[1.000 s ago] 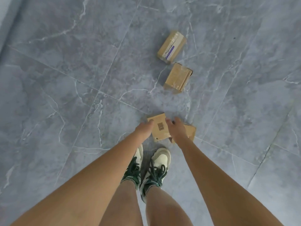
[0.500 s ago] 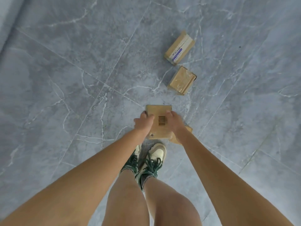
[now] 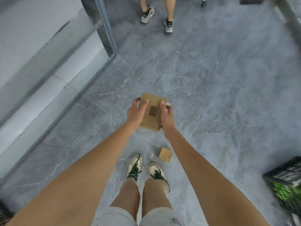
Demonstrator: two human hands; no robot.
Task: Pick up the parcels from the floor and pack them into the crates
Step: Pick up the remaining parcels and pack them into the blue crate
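A flat brown cardboard parcel (image 3: 152,119) with a black barcode on top is held in the air in front of me. My left hand (image 3: 136,112) grips its left edge, thumb on top. My right hand (image 3: 166,114) grips its right edge, and a pale corner of something shows under its fingers. A small brown parcel (image 3: 165,154) lies on the grey floor just ahead of my right shoe. A black crate (image 3: 286,175) with green inside sits at the right edge, blurred.
Another person's legs and shoes (image 3: 156,17) stand at the far top. A glass wall with a metal frame post (image 3: 107,28) runs along the left. A dark object (image 3: 4,211) shows at the bottom left corner.
I have lifted the barcode parcel off the floor with both hands and straightened up. The view has swung, so the two far parcels are out of sight and the crate and another person appear.
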